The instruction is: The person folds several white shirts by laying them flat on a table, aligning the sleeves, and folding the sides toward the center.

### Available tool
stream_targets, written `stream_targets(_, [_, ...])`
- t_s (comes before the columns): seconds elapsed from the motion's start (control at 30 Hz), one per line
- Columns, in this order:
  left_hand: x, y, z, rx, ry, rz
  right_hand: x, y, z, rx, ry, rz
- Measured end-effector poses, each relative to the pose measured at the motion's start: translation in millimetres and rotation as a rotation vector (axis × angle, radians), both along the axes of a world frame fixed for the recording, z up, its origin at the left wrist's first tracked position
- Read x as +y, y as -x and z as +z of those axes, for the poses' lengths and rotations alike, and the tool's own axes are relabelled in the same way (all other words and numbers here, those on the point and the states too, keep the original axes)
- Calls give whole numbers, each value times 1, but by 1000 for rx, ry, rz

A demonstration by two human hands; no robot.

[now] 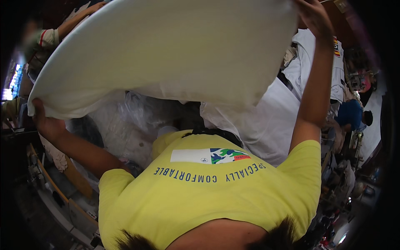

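Note:
A large off-white cloth (179, 50) is spread out in front of me and fills the upper part of the view. Its near left edge is pinched in my left hand (48, 123), low on the left side. My raised right hand (314, 17) is closed on its far right side, near the upper rim of the view; the fingertips are partly hidden. Between my arms the cloth hangs in a smooth curve, its lower edge loose and wavy. Below it, near my body, lies more white fabric (271, 125).
Clear plastic sheeting (133, 112) lies under the cloth at left. White garments (306, 54) are piled at right. Another person's arm (77, 23) reaches in at upper left. A person in blue (350, 113) is farther off at right. Wooden boards (77, 179) stand at lower left.

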State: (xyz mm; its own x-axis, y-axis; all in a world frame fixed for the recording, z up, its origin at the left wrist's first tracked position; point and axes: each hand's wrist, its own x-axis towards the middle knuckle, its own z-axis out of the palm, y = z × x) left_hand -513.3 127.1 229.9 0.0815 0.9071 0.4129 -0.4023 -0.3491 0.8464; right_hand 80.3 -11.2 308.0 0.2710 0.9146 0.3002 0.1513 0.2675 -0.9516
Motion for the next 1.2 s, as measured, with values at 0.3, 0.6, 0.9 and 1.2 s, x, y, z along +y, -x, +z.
stream_targets(0.3, [99, 122, 60, -66, -28, 374, 175, 49, 45, -185, -121, -108])
stream_targets(0.6, [-34, -14, -44, 539, -595, 91, 152, -108, -54, 242, -193, 136])
stream_targets(0.9, [-117, -153, -179, 1143, -118, -596, -28, -124, -228, -568, 369, -546])
stream_targets(1.2, [-93, -217, -161, 1074, -181, -628, -187, -88, -188, -1608, 693, -1336])
